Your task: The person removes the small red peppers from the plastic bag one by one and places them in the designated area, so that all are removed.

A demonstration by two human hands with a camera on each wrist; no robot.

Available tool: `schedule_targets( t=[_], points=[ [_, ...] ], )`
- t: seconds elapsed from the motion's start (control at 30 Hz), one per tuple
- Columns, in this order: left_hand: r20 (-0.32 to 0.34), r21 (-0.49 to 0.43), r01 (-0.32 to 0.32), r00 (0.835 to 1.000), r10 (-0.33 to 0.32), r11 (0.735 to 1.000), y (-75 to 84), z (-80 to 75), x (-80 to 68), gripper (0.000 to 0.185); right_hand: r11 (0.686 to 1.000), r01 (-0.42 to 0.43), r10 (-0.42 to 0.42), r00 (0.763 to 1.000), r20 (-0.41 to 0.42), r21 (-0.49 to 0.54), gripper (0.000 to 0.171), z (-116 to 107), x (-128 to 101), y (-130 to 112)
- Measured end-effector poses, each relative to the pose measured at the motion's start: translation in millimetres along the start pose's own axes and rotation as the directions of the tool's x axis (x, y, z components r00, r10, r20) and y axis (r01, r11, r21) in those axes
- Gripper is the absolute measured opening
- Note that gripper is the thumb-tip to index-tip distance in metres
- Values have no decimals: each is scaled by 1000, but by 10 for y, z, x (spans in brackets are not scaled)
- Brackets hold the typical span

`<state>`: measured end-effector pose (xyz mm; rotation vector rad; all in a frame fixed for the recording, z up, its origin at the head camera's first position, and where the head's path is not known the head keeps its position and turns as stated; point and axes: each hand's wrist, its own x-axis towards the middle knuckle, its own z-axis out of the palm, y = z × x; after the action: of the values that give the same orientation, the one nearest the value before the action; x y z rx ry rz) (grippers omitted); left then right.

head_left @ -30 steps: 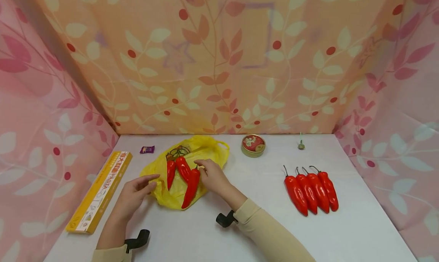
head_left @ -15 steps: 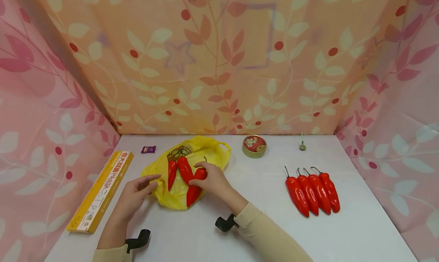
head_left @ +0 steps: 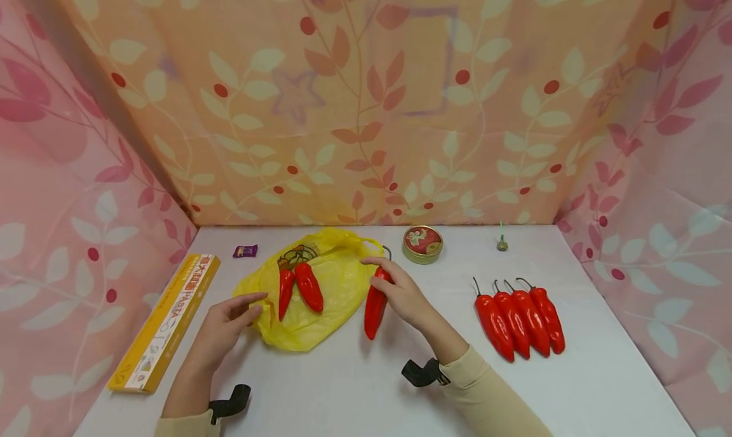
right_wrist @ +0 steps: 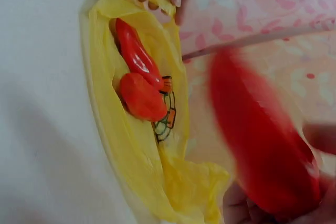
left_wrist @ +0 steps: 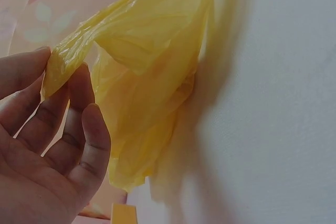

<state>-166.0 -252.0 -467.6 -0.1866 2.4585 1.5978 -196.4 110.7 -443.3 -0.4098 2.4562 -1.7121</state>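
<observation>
My left hand (head_left: 224, 322) pinches the near left edge of a yellow plastic bag (head_left: 343, 297) between thumb and fingers; the left wrist view shows the gathered film (left_wrist: 65, 66) at the fingertips. Two red chili peppers (head_left: 309, 288) lie on the bag, side by side. To the bag's right, my right hand (head_left: 408, 297) grips another red chili pepper (head_left: 374, 310) near its stem, the tip hanging down over the white table. The right wrist view shows this held pepper (right_wrist: 257, 135) blurred and close.
Several red chili peppers (head_left: 520, 322) lie in a row at right. Behind stand a round red-lidded tin (head_left: 422, 243) and a small green-stemmed item (head_left: 502, 241). A yellow pasta box (head_left: 166, 322) lies at left, near a purple wrapped sweet (head_left: 245, 251).
My right hand has taken hold of the rightmost pepper on the bag, lifted it and carried it right, off the bag. My left hand has stayed at the bag's edge.
</observation>
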Motion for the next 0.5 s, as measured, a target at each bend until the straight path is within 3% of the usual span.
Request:
schedule_targets(
  t=[0.17,0.4,0.5],
  points=[
    [-1,5,-19,1000,19,1000,3,-11,7,42,993,-45,40,998,-42,-106,42,-207,-140,81],
    [-2,-2,-27,1000,27,1000,15,-2,-11,42,994,-92,92,996,10,51,50,-483,-324,208],
    [-10,-9,-28,1000,28,1000,21,-1,-23,42,991,-129,130,991,-28,26,49,-578,-390,237]
  ],
)
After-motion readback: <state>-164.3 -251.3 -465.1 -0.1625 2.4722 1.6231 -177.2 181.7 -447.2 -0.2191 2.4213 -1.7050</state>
